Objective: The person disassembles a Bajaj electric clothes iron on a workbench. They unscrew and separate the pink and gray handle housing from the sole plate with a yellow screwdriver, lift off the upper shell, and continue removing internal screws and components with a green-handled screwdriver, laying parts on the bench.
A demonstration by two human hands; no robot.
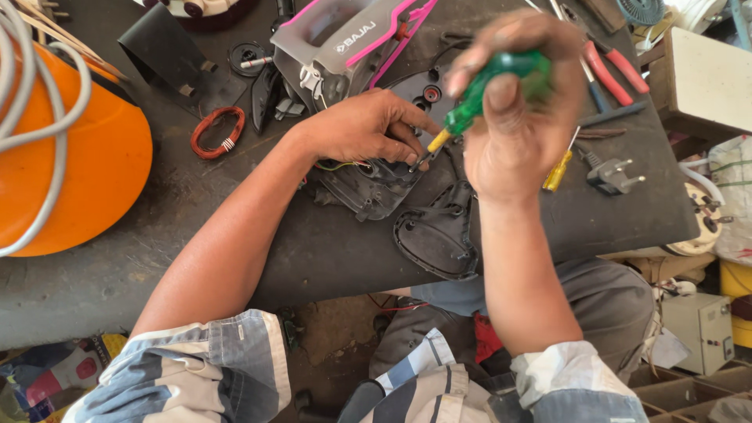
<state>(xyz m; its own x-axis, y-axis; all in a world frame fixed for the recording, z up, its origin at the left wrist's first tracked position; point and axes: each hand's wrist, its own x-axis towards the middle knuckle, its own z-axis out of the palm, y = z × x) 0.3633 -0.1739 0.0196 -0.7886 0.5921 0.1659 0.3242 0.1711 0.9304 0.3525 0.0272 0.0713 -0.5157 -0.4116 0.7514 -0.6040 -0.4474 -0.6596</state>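
My right hand grips a green-handled screwdriver with a yellow collar, its tip angled down-left into a black plastic appliance base on the dark workbench. My left hand rests on that base, fingers pinching beside the screwdriver tip. Thin wires show under the left palm. A separate black plastic cover lies just below the hands. A grey and pink appliance housing sits behind the left hand.
An orange rounded object with grey cable is at the left. A copper wire coil, red-handled pliers, a yellow screwdriver and a black plug lie on the bench. Boxes and clutter stand at the right.
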